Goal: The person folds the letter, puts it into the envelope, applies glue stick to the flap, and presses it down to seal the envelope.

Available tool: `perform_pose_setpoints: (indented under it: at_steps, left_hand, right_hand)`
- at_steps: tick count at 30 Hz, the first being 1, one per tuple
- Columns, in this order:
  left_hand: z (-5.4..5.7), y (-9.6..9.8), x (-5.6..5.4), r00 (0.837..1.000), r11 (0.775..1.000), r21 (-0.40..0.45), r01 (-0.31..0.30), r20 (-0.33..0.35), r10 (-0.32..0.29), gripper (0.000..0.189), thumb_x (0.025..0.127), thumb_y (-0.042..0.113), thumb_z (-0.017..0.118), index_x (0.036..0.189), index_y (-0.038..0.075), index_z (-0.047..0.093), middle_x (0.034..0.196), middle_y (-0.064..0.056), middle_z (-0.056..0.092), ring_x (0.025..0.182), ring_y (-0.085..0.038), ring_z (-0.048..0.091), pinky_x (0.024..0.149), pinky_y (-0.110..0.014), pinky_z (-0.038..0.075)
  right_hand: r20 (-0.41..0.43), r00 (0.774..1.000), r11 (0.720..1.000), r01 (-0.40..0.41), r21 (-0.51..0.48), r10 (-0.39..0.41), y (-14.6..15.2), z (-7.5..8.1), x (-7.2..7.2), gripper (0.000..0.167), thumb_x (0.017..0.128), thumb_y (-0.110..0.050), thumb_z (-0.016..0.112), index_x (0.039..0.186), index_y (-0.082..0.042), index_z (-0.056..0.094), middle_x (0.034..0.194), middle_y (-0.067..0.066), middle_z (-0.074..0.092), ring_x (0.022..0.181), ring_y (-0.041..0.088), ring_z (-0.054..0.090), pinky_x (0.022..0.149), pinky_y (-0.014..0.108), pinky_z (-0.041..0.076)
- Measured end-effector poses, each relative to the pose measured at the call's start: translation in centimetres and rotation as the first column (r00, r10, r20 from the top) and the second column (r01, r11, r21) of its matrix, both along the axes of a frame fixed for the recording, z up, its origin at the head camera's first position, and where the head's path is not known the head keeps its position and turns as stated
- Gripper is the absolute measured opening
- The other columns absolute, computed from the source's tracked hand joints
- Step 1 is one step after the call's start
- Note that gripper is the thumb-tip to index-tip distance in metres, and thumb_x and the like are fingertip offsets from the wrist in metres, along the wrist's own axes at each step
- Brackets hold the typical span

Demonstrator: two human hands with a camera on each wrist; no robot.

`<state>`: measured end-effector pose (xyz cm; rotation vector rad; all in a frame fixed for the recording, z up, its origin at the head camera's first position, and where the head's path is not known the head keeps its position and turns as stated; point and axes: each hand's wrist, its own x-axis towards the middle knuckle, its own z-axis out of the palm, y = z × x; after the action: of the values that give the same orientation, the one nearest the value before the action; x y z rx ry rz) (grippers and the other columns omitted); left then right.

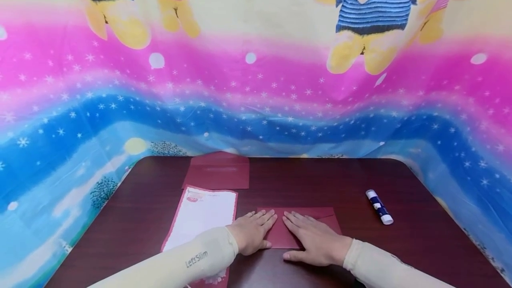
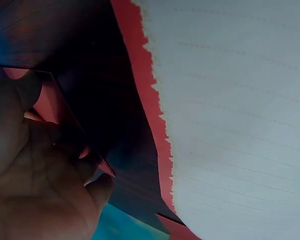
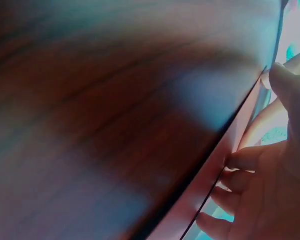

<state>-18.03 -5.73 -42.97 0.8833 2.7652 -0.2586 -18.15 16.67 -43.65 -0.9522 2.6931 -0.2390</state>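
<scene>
A dark red envelope lies flat on the table, with a diagonal flap line showing near its right end. On its left part rests my left hand, fingers stretched out. My right hand presses on the right part, its fingers straight and its thumb near the front edge. In the left wrist view, the left hand is over the envelope's edge. The right wrist view has the fingers of the right hand touching the envelope. The palms hide much of it.
White lined writing paper with a red border lies left of the envelope, partly under the left sleeve. Behind it is another red envelope, flap raised at the table's far edge. A glue stick lies at the right. A patterned curtain surrounds the table.
</scene>
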Motion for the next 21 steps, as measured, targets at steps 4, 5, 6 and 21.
perform_pose_setpoints:
  at_steps: [4,5,6,21]
  left_hand:
    - [0.0,0.0,0.0,1.000,1.000,-0.001,0.002,-0.006,-0.002,0.071,0.100,0.056,0.050,0.160,0.024,0.029,0.167,0.009,0.027,0.154,-0.010,0.029,0.125,-0.031,0.028]
    - [0.0,-0.1,0.0,1.000,1.000,-0.002,0.001,-0.008,-0.001,0.071,0.100,0.056,0.050,0.160,0.024,0.029,0.167,0.010,0.027,0.154,-0.010,0.029,0.125,-0.031,0.028]
    - [0.0,-0.1,0.0,1.000,1.000,-0.003,0.001,-0.010,-0.001,0.071,0.100,0.056,0.050,0.160,0.024,0.029,0.167,0.010,0.027,0.154,-0.010,0.029,0.125,-0.032,0.028]
    - [0.0,-0.4,0.2,1.000,1.000,0.010,0.023,-0.015,-0.023,0.071,0.100,0.056,0.050,0.160,0.024,0.031,0.167,0.008,0.029,0.153,-0.011,0.031,0.124,-0.035,0.029]
  right_hand:
    - [-0.005,0.999,0.999,0.043,-0.012,-0.043,1.3,0.1,-0.1,0.093,0.089,-0.076,0.051,0.155,-0.012,0.040,0.163,0.009,0.037,0.151,0.032,0.036,0.118,0.060,0.033]
    - [0.000,0.999,0.998,0.055,-0.015,-0.055,1.7,0.2,-0.1,0.092,0.089,-0.076,0.051,0.155,-0.012,0.041,0.163,0.009,0.038,0.151,0.033,0.036,0.117,0.061,0.034]
    - [0.004,0.998,0.998,0.065,-0.020,-0.064,2.2,0.2,-0.1,0.092,0.089,-0.076,0.052,0.154,-0.012,0.042,0.162,0.009,0.039,0.150,0.033,0.037,0.116,0.062,0.034]
    - [0.023,0.989,0.989,0.147,-0.018,-0.147,7.3,1.0,-0.6,0.083,0.088,-0.074,0.055,0.146,-0.015,0.055,0.156,0.007,0.049,0.143,0.035,0.047,0.107,0.060,0.045]
